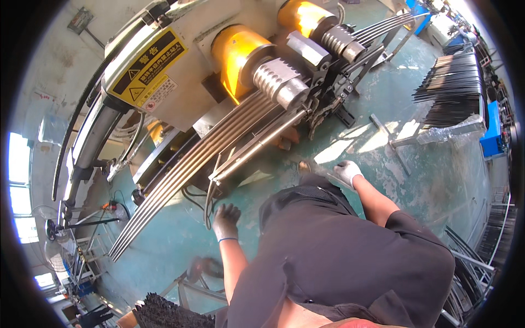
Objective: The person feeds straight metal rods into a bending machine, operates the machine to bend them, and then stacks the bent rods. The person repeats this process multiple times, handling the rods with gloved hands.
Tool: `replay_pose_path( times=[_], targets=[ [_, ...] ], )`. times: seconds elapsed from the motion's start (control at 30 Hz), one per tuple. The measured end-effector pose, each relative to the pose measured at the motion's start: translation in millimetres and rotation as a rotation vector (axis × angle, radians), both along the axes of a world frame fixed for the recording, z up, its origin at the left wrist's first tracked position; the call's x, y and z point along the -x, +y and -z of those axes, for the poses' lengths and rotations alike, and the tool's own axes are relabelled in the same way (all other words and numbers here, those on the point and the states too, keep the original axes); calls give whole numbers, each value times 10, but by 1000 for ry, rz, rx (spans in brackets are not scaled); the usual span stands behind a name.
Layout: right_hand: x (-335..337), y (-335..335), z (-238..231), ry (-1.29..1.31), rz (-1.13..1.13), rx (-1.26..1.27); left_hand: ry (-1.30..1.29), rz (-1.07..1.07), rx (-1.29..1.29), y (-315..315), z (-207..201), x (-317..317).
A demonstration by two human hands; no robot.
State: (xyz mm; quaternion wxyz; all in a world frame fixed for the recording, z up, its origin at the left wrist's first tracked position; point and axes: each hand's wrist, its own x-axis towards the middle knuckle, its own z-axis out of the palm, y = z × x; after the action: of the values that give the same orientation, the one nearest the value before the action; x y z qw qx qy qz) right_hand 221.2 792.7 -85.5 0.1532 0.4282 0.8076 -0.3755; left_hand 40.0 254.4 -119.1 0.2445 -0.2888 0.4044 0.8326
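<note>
My left hand (226, 221), in a grey work glove with darkened fingers, is beside the machine's hanging hose (209, 205). Its fingers are curled and no held thing shows. On the other side of my body, my right hand (346, 173) wears a white glove and is closed like a fist, with nothing visible in it. Both hands are apart from the machine. Several long, thin metal rods (180, 177) lie side by side through it, below a ridged steel roller (280, 82) on a yellow housing (238, 57). A second yellow housing (306, 22) stands farther along.
A rack of dark rods (451, 90) stands at the far right, near a blue box (491, 128). A metal stand (391, 145) rests on the green floor (415, 191). At left are a fan (52, 232) and metal frames. Dark bundled material (169, 311) lies at lower left.
</note>
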Motion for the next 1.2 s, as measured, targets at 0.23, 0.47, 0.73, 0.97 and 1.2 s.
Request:
replay_pose_path(
  times=[0.23,0.47,0.73,0.97,1.2],
  targets=[
    [1138,82,-1199,652,148,-147,469,64,-126,231,-1647,427],
    [1864,9,-2282,1083,448,14,654,-115,-242,464,-2510,664],
    [2263,296,-2145,1307,656,526,976,-204,5,397,-3123,871],
    [2581,592,-1853,1190,138,-112,1182,-365,354,691,-4598,1097],
    [2751,769,-2093,833,-171,-299,1297,-333,577,1512,-5399,1135]
  ],
)
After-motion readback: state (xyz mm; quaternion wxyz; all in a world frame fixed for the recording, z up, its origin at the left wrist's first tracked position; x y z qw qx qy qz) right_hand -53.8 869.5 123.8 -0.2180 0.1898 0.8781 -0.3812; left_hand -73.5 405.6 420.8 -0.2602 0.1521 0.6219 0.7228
